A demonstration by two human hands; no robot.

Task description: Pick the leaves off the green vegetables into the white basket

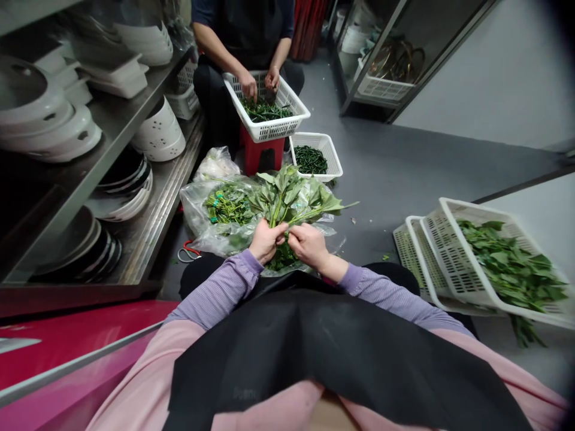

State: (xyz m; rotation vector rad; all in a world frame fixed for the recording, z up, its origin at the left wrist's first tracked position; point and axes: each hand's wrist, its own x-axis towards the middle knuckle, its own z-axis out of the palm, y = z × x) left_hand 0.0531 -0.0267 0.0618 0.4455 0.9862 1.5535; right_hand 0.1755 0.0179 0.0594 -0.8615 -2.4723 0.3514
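My left hand (268,240) is closed around the stems of a bunch of leafy greens (284,194), whose broad leaves fan out away from me. Close beside it, my right hand (309,245) pinches a leafy stem from the same greens, its leaf pointing right. Beneath both hands lies an open clear plastic bag (193,206) on the floor. Inside it are tied bundles of thin green stems (229,206) with turquoise bands. Red-handled scissors (188,251) rest on the floor left of my knees.
Opposite me, a person's hands (258,84) work in a white basket (278,127) of green peppers on a red stool (263,152). Another pepper basket (330,158) stands behind. Stacked baskets (467,263) with greens are at right. Metal shelving (148,239) with dishes borders the left.
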